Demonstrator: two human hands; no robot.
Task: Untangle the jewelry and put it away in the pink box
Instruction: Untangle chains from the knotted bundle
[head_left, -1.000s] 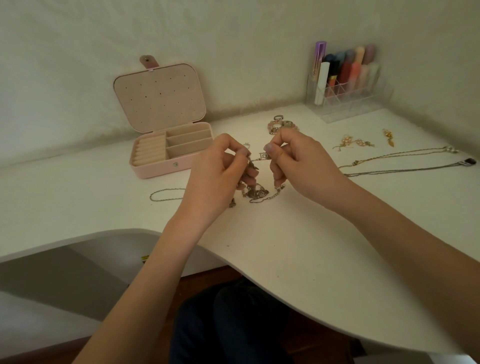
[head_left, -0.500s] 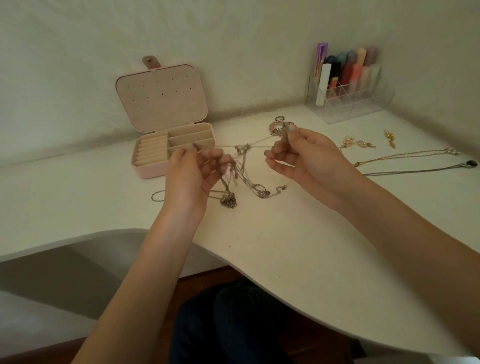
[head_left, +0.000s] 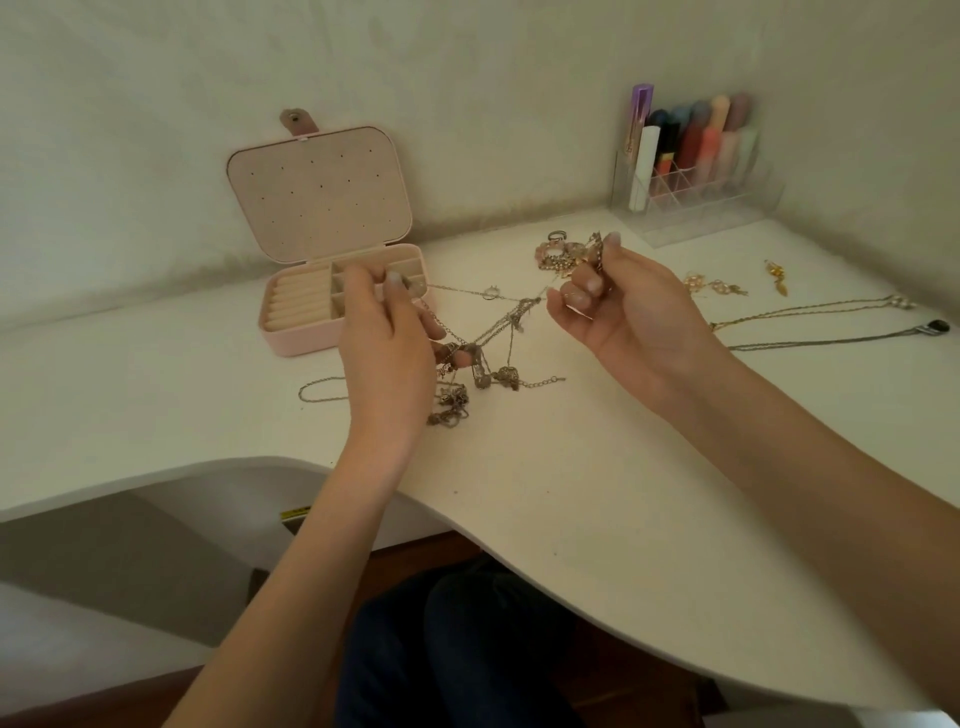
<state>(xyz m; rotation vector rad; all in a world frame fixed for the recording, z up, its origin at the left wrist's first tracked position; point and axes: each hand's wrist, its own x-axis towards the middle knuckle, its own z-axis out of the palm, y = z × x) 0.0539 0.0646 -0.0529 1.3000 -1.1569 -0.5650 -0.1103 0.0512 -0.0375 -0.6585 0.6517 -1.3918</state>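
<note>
1. Nearest the viewer: the curved front edge of the white desk (head_left: 597, 509), with the person's dark-clad legs below it. Both forearms reach across it toward the far side.

2. Left hand (head_left: 387, 353): raised over the desk, fingers curled, pinching a fine chain at the fingertips and carrying more chain looped about the lower fingers. Grip closed on the tangle.

3. Tangled chains (head_left: 483, 364): hanging between the two hands, the lower loops and a clasp end touching the desk. One strand trails left along the desk, past the left wrist.

4. Right hand (head_left: 618, 306): palm turned up, thumb and forefinger pinching a chain end at the top. Grip closed on the same tangle.

5. Governing relation: a thin strand runs taut, left to right, from one grip to the other, with a knot (head_left: 522, 306) on it nearer the right hand. In my judgement, the right hand is better placed to work that knot.

6. Pink box (head_left: 301, 338): open, lid upright, just beyond the left hand, on the far left. Its compartments appear to hold nothing yet.

7. Farther right: a pink bracelet cluster (head_left: 558, 254), earrings (head_left: 714, 286) and two straight necklaces (head_left: 810, 325) lie separately on the desk.

8. Far corner: a clear organizer (head_left: 696, 208) of cosmetics.
</note>
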